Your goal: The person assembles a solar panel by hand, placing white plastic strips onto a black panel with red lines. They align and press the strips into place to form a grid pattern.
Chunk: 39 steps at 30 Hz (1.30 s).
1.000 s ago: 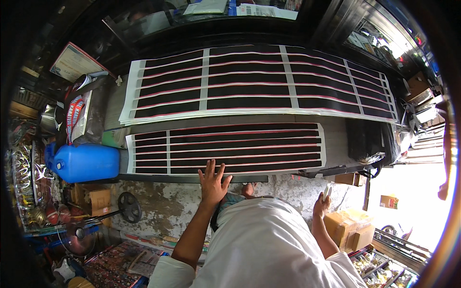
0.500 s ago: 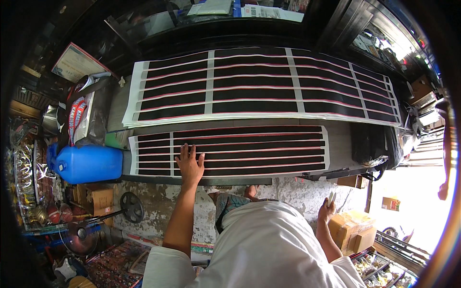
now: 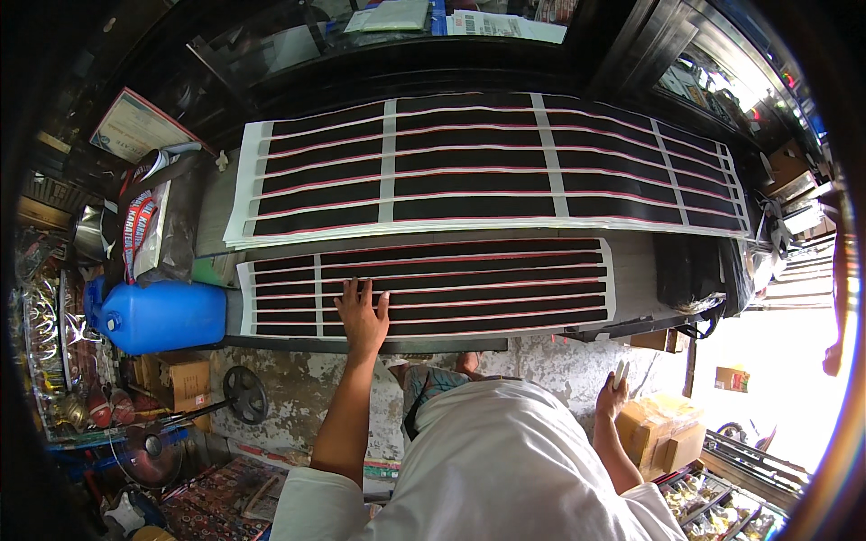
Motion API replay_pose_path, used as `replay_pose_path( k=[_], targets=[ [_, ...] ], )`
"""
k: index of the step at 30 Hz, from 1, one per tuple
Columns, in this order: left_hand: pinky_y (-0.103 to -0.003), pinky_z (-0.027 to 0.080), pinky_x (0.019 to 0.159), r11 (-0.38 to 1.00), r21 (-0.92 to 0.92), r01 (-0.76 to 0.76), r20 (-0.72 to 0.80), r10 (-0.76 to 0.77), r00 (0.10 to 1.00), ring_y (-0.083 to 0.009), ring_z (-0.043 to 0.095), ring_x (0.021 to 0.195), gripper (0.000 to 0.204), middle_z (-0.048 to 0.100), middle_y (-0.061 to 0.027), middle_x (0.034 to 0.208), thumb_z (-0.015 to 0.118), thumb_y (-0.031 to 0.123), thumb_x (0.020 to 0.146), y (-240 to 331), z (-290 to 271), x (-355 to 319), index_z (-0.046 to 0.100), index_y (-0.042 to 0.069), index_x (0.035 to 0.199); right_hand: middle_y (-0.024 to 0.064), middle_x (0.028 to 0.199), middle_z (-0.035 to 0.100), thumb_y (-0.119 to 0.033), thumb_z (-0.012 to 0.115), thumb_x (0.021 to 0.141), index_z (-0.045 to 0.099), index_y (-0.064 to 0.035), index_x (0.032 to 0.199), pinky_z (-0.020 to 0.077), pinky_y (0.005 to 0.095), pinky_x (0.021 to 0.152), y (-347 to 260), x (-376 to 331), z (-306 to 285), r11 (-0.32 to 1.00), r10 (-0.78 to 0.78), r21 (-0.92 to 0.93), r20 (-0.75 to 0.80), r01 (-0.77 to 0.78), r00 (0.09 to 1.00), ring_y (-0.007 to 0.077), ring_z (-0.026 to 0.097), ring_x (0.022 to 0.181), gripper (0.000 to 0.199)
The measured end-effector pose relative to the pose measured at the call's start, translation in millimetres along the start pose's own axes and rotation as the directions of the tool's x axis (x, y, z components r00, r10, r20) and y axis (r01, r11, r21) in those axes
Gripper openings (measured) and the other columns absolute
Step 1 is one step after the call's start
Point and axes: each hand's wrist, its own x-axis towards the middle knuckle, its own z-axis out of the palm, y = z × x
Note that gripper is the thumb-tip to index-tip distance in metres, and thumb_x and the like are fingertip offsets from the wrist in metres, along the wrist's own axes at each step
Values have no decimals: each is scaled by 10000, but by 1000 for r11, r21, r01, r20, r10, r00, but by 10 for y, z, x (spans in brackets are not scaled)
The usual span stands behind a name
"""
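My left hand [image 3: 363,319] lies flat with its fingers spread on the nearer printed sheet [image 3: 469,287], which bears black bands split by white and red lines. Beyond it is a stack of larger sheets [image 3: 469,162] in the same pattern, which neither hand touches. My right hand [image 3: 612,400] hangs low on the right, away from the table, its fingers closed round a slim white object [image 3: 620,371] with two narrow ends. What kind of thing that is cannot be made out.
A blue jerrycan [image 3: 162,317] stands at the table's left end, near a framed certificate [image 3: 135,131]. A black bag [image 3: 693,275] sits at the right end. Cardboard boxes [image 3: 657,437] are at the lower right, and a fan [image 3: 152,451] at the lower left.
My left hand stays spread on the nearer sheet, with at most a slight shift. The view has tilted a little; my right hand keeps the white object in the same place.
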Motion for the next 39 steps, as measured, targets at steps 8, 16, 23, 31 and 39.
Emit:
replay_pose_path(
  k=[8, 16, 23, 31, 39],
  targets=[
    [-765, 348, 1191, 1000, 12, -28, -45, 29, 999, -487, 445, 1526, 558, 536, -297, 1545, 658, 449, 1089, 61, -36, 1, 641, 41, 1469, 227, 930, 676, -456, 667, 1081, 690, 24, 1063, 503, 525, 781, 70, 72, 56, 999, 27, -21, 76, -25, 997, 403, 643, 847, 481],
    [-776, 344, 1182, 1000, 0, -18, -65, 18, 998, -488, 442, 1520, 577, 494, -304, 1578, 654, 458, 1090, 99, 61, 3, 616, 45, 1492, 243, 983, 702, -461, 648, 1084, 706, 4, 1109, 517, 546, 816, -98, 86, -35, 999, 40, -40, 120, -36, 992, 432, 683, 907, 469],
    [-789, 331, 1186, 1000, 25, 10, -39, -9, 999, -484, 405, 1556, 609, 459, -303, 1624, 623, 491, 1101, 119, 77, -39, 590, 58, 1529, 225, 1034, 642, -426, 682, 1080, 693, 23, 1115, 503, 532, 835, -86, 86, -62, 994, 94, -67, 177, -84, 980, 429, 644, 929, 451],
    [-792, 323, 1189, 1000, 14, 14, -4, -14, 1000, -481, 396, 1564, 609, 457, -302, 1631, 613, 495, 1107, 190, 49, -15, 587, 63, 1536, 222, 956, 697, -403, 689, 1068, 722, 24, 1111, 519, 500, 800, -41, 13, -11, 997, 47, 50, 100, -53, 994, 378, 661, 861, 430],
    [-794, 320, 1187, 999, 0, -37, 27, 37, 999, -489, 417, 1554, 597, 460, -311, 1636, 607, 498, 1108, 305, 78, 11, 609, 73, 1527, 232, 1076, 670, -407, 667, 1083, 703, 35, 1203, 509, 542, 898, -71, -3, -99, 996, 63, -67, 111, -56, 992, 440, 649, 1014, 460]
  ],
)
